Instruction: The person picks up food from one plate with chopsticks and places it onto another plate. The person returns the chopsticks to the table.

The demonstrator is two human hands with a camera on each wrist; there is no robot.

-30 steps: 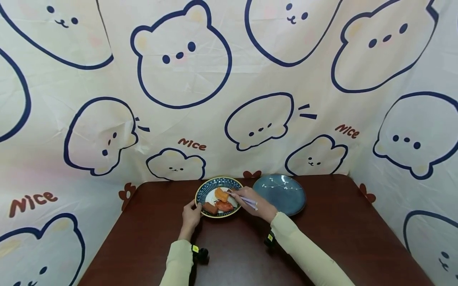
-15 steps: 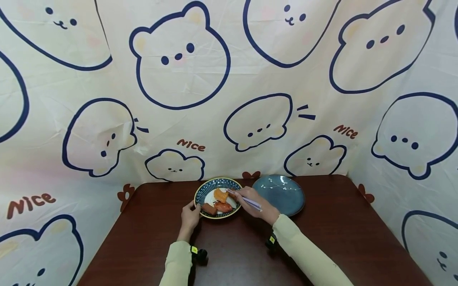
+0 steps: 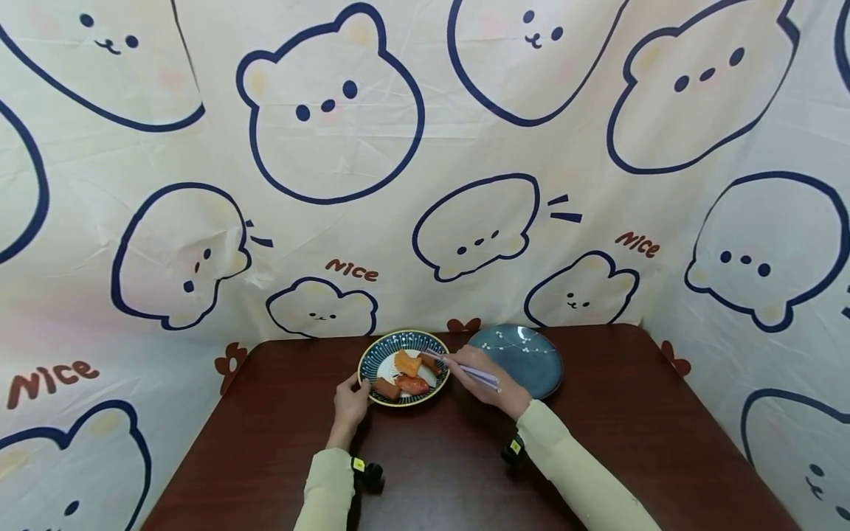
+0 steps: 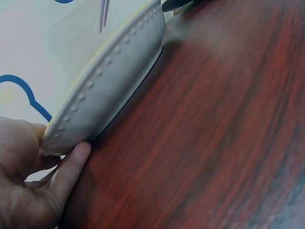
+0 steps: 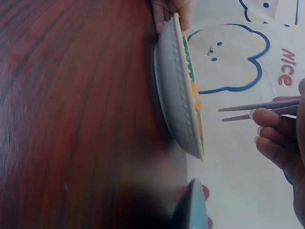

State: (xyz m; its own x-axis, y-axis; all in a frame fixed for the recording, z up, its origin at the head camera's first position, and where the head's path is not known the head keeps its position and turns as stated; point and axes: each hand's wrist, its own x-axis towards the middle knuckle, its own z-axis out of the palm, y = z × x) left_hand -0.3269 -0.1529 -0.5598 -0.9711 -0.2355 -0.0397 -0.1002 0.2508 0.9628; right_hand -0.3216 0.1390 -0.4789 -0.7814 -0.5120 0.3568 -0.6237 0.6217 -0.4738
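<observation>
A deep plate (image 3: 373, 361) with a yellow rim and blue patterned inside stands at the table's far side. In it lie an orange piece (image 3: 406, 363), a reddish piece (image 3: 412, 384), a brown block (image 3: 385, 389) and other food-like pieces. My left hand (image 3: 350, 407) pinches the plate's left edge; in the left wrist view a fingertip (image 4: 82, 150) touches the outer wall. My right hand (image 3: 490, 377) holds pale purple chopsticks (image 5: 248, 107) over the plate's right side. Their tips are slightly apart, with nothing between them in the right wrist view.
A blue plate (image 3: 524, 369) with a white blossom pattern lies just right of the deep plate, partly behind my right hand. The dark wooden table (image 3: 432, 472) ends at a cloth wall (image 3: 478, 147) printed with bears.
My right hand has drawn a little to the right with the chopsticks, their tips shifting away from the orange piece. The left hand keeps its hold on the plate. The head view has shifted slightly.
</observation>
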